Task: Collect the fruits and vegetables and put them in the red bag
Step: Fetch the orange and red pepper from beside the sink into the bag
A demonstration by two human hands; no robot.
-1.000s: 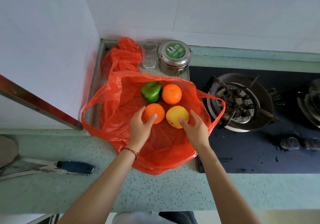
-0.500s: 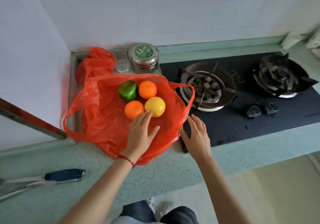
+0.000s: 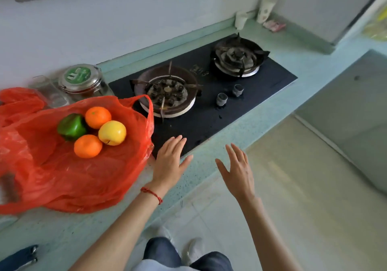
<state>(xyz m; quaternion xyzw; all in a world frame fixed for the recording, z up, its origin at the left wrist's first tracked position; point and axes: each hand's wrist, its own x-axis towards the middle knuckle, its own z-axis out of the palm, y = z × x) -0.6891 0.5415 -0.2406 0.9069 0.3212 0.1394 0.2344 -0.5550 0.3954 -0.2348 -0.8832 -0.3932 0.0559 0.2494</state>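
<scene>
The red bag (image 3: pixel 69 172) is found lying on the bench (image 3: pixel 211 166) at the left, its mouth spread. 4 items rest together on the red film: a pepper (image 3: pixel 71 126), 2 oranges (image 3: pixel 98 117) (image 3: pixel 88 146) and a yellow fruit (image 3: pixel 112 132), each touching its neighbours. Whether they lie inside the bag or on top of it cannot be told.

The left hand (image 3: pixel 170 162) is held flat over the bench edge just beside the bag, fingers straight, nothing grasped. The right hand (image 3: pixel 237 171) is spread wide past the bench edge, over the floor, and is likewise empty.

The step in hand is judged to be a search for further produce; none is seen elsewhere on the bench. If the 4 items are the full lot, the handles (image 3: pixel 146 105) should be gathered with both hands and lifted evenly, so that the round fruit is not rolled out.

A 2-burner hob (image 3: pixel 209 103) is noted just right of the bag, 1 handle lying over its near burner (image 3: pixel 167 90); thin film should be kept off it. A tin (image 3: pixel 80 78) and a glass (image 3: pixel 49 91) stand behind the bag against the wall. Cups (image 3: pixel 240 19) are noted in the far corner. A dark-handled tool (image 3: pixel 18 258) lies at the lower left.
</scene>
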